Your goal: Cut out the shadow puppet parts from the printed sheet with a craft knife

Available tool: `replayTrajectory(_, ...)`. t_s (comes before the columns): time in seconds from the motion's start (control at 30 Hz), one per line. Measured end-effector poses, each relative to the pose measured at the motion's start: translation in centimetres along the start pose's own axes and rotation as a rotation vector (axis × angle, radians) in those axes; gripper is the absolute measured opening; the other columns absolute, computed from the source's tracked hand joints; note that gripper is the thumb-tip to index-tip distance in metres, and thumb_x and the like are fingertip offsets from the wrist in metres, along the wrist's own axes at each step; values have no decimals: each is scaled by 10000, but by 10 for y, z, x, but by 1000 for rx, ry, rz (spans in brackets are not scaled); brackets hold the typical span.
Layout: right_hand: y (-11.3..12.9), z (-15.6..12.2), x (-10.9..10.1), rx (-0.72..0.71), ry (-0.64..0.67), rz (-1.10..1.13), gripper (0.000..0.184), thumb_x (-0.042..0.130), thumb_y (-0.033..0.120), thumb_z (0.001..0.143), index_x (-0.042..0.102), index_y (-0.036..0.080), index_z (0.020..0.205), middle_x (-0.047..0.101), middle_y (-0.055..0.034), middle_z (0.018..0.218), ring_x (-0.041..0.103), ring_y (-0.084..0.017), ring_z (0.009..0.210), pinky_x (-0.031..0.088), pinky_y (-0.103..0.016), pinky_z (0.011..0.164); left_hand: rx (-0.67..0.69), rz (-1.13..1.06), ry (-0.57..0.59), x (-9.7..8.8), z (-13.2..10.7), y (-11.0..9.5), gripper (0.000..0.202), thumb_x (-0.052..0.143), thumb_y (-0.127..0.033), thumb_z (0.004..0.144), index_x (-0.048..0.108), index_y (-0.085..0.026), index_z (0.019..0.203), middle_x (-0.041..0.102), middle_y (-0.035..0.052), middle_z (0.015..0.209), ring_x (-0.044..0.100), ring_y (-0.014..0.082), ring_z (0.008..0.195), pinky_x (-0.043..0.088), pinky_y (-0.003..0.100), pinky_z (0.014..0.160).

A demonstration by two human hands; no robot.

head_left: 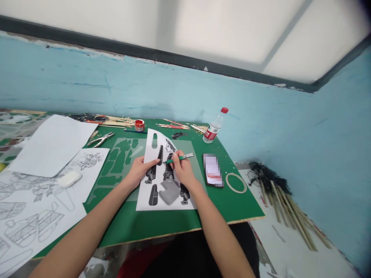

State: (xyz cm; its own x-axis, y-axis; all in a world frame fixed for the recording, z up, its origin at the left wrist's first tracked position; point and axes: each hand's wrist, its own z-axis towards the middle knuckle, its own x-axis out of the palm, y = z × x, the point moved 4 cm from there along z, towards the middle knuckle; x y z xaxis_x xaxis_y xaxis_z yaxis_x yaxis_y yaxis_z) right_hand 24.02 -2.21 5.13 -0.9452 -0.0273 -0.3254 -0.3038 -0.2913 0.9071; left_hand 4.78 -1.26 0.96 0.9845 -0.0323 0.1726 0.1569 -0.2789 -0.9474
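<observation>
Head view: what's in hand?

Left hand [138, 170] clamps the left edge of a printed sheet [161, 179], thumb on top, other fingers partly hidden. Right hand [182, 168] is closed round a slim green tool [183, 157], silver end out to 2 o'clock, point down on the sheet near the left thumb. Hands close, not touching.

Sheet location?

Front middle of the green tabletop [234, 210], straight ahead of the person, overlapping a see-through stencil [114, 175]. Black figure parts printed on it; far edge curls up.

Surroundings, clock centred on that sheet?

Phone [213, 170] at 3, screen blurred; pale ring [227, 181] just past it. Bottle [213, 131], red cap, upright, between 1 and 2. Black cut-out [179, 135] between 12 and 1. Red jar [139, 126] at 11, pliers [102, 139] at 10.

Left side?

White case [70, 179] at 9, lying on line drawings [43, 227]; blank paper [55, 144] further out, toward 10.

Off the table?

Stick bundle [291, 214], about 4.
</observation>
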Motion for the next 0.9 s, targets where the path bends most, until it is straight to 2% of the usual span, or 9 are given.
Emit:
replayTrajectory(0.17, -1, -1, 1, -52, 9, -85, 336, 416, 569, 1083, 497, 291, 914, 585, 30, 692, 552, -215, 651, 463, -349, 743, 10, -4, 1, -1, 2, 1, 154, 802, -249, 961, 733, -128, 1028, 776, 27, 984, 737, 144, 793, 635, 298, 734)
replayTrajectory(0.33, -2, -2, 2, -92, 25, -140, 307, 398, 534, 1096, 512, 293, 945, 570, 27, 725, 565, -225, 705, 465, -350, 780, 16, -3, 10, -1, 2, 2, 168, 807, -259, 958, 735, -128, 1036, 779, 34, 999, 740, 147, 801, 637, 302, 738)
replayTrajectory(0.6, -5, -4, 4, -114, 70, -189, 251, 405, 500, 1097, 530, 293, 1031, 555, 33, 733, 539, -212, 650, 421, -319, 695, 15, 12, 19, -1, 1, 2, 175, 799, -279, 967, 737, -130, 1035, 782, 29, 975, 742, 147, 783, 637, 304, 733)
replayTrajectory(0.9, -1, -5, 3, -117, 62, -224, 239, 430, 491, 1091, 543, 294, 1019, 577, 22, 756, 535, -217, 655, 412, -320, 686, -2, 39, 7, 0, -1, 0, 167, 799, -268, 967, 732, -127, 1028, 771, 20, 945, 728, 137, 753, 629, 290, 706)
